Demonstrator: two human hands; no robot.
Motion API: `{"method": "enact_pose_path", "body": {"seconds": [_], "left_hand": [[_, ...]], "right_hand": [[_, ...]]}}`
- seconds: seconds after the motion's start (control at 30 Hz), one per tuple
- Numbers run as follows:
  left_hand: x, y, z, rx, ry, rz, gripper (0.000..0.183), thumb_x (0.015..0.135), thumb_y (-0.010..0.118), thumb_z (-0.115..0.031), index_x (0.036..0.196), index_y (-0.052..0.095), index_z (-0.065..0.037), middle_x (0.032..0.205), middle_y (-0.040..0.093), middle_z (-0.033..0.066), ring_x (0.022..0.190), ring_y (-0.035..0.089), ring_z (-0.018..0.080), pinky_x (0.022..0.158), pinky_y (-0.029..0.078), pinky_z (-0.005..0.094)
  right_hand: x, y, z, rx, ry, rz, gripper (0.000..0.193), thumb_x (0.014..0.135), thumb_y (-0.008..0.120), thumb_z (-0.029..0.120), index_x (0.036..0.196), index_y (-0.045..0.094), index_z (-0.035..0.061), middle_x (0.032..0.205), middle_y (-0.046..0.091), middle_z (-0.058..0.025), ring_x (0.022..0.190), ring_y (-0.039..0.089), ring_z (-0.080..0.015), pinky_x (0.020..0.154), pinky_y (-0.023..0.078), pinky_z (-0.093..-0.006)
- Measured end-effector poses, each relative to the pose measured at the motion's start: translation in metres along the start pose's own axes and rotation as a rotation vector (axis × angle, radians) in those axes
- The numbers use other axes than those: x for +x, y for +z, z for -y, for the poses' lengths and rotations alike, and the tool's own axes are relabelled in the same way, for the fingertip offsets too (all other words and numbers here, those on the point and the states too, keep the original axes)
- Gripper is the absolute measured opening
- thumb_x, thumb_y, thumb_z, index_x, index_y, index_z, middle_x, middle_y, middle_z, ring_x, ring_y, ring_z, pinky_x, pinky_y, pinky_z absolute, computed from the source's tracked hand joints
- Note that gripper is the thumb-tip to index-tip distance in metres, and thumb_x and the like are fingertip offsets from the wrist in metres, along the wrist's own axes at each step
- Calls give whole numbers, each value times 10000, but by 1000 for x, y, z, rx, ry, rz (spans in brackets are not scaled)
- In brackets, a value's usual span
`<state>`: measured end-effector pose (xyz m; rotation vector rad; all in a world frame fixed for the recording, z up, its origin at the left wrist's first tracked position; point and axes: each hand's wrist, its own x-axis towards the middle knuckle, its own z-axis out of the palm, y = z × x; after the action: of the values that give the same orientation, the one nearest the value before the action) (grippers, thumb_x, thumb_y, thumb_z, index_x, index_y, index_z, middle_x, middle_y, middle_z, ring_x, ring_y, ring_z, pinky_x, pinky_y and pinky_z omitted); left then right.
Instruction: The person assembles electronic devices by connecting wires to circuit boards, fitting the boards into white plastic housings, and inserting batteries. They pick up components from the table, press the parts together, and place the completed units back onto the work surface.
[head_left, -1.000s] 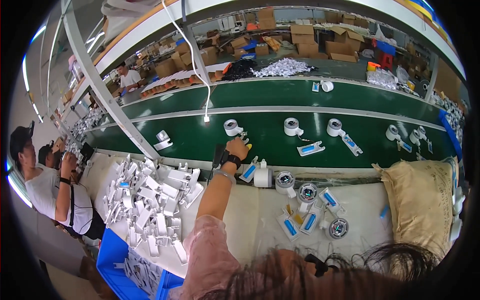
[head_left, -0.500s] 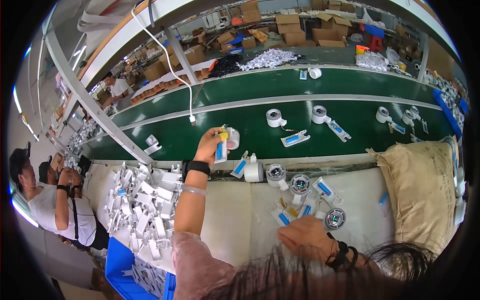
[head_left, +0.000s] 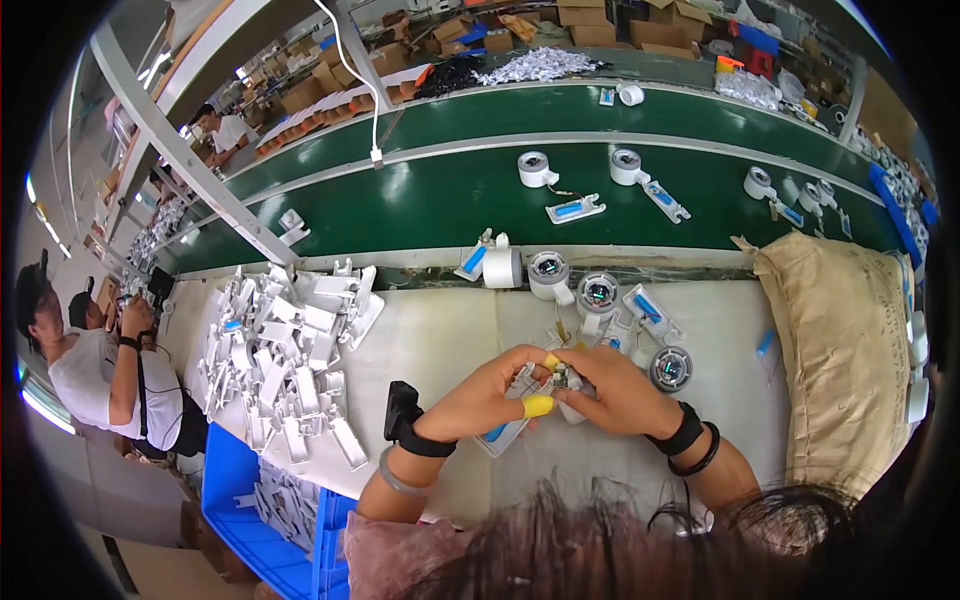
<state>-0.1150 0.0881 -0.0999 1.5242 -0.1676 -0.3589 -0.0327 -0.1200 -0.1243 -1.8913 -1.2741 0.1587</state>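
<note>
Over the bench, my left hand (head_left: 485, 400) is closed on a white handle shell (head_left: 503, 436) with a blue strip in it, yellow covers on its fingertips. Right against it, my right hand (head_left: 622, 388) pinches the same assembly, near a small circuit piece (head_left: 561, 377); fingers partly hide this spot. Just beyond my hands lie round white housings with dark, circuit-filled faces (head_left: 598, 292), (head_left: 549, 268) and a handle shell with a blue strip (head_left: 648, 305). Another round housing (head_left: 671, 368) sits by my right hand. A housing on its side (head_left: 501, 267) is at the bench's far edge.
White plastic shells (head_left: 290, 350) are heaped at left, above a blue bin (head_left: 222, 490) of parts. A green conveyor belt (head_left: 430, 210) carries more housings. A brown sack (head_left: 840, 370) stands at right. A white cable (head_left: 352, 75) hangs beside a metal post (head_left: 190, 150). Other people work at far left.
My left hand has come back from over the belt with the handle shell and its attached round housing. My right hand has moved up to meet it, and both now grip the assembly.
</note>
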Motion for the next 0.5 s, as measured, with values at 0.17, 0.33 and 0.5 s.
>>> {"method": "enact_pose_path", "body": {"seconds": [0.17,0.33,0.5], "left_hand": [[-11,-9,24,-133,6,-86,486,874,611,-33,1328,436,-50,1109,556,61,828,605,157,702,505,290],[-4,-22,47,266,169,-140,421,866,601,-1,1269,491,-51,1070,600,49,860,609,140,759,486,267],[-7,-12,37,570,101,-313,353,874,599,-56,1209,488,-44,914,618,104,838,604,179,733,475,302]], "right_hand": [[-3,-1,-8,97,93,30,274,801,683,92,1059,605,41,833,633,-75,767,595,-196,705,448,-301],[-4,4,-11,362,117,75,131,797,662,62,907,596,42,748,602,-72,631,567,-149,596,434,-273],[-3,3,5,551,330,148,174,876,659,114,1006,614,7,764,614,-25,696,591,-101,660,467,-257]]}}
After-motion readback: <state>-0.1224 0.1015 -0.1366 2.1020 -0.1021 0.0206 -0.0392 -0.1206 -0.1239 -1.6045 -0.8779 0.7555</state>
